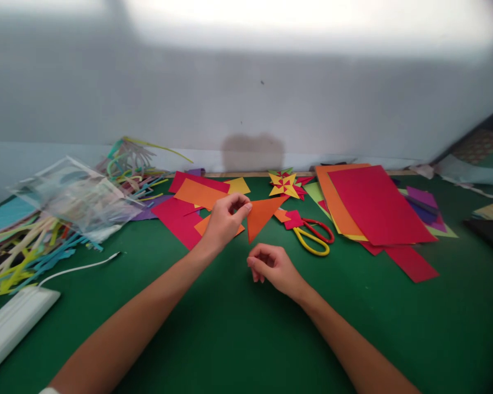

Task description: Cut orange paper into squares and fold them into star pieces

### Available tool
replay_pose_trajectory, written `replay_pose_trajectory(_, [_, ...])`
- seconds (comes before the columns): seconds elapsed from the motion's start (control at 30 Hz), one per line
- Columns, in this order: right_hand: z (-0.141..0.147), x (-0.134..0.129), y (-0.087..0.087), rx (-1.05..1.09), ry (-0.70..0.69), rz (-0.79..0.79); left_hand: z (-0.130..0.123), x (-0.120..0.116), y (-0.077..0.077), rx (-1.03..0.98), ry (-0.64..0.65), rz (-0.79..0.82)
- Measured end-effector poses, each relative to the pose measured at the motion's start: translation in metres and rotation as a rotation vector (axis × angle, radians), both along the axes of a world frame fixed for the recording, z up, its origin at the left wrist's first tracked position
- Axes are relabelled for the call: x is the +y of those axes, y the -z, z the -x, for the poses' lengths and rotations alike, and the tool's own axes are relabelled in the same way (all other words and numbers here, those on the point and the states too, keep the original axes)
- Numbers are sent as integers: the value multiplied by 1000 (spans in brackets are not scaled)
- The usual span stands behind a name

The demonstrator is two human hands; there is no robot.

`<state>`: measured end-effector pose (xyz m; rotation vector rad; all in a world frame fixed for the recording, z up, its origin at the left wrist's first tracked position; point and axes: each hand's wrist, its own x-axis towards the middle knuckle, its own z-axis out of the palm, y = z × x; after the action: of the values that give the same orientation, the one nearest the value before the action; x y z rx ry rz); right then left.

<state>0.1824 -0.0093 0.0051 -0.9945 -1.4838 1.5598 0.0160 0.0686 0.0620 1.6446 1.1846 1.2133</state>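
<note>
My left hand (225,219) pinches one corner of an orange paper triangle (264,215) between thumb and fingers and holds it up above the green table. Just below the triangle's lower tip, my right hand (274,268) is loosely curled, apart from the paper, with nothing visible in its fingers. Beyond and to the right lie scissors (312,243) with one red and one yellow handle; small red and orange paper pieces hide their blades. Behind the triangle sits a folded paper star (285,183) in yellow and red, over other folded pieces.
Red, orange and yellow paper pieces (176,221) lie behind my left hand. A stack of red and orange sheets (380,205) is at right. On the left are paper strips (36,251), clear plastic sleeves (78,189), a white cable (80,268) and a white power strip (22,323).
</note>
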Motion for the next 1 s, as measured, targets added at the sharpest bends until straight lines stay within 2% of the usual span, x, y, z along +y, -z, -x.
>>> replay_pose_trajectory(0.1, [-1,2,2,-3,51,-35,1,0,-2,-49,8,24])
replay_pose_trajectory(0.27, [-6,7,5,155,152,-15,-8,-8,-4,-122,74,119])
replay_pose_trajectory(0.5, [-1,2,0,86,193,61,-14,-14,-2,-52,87,100])
replay_pose_trajectory(0.73, [-3,2,-4,21,185,10,-14,-15,-4,-10,76,94])
replay_pose_trajectory(1.0, [-3,1,-5,32,201,39,-12,-14,-2,12,67,48])
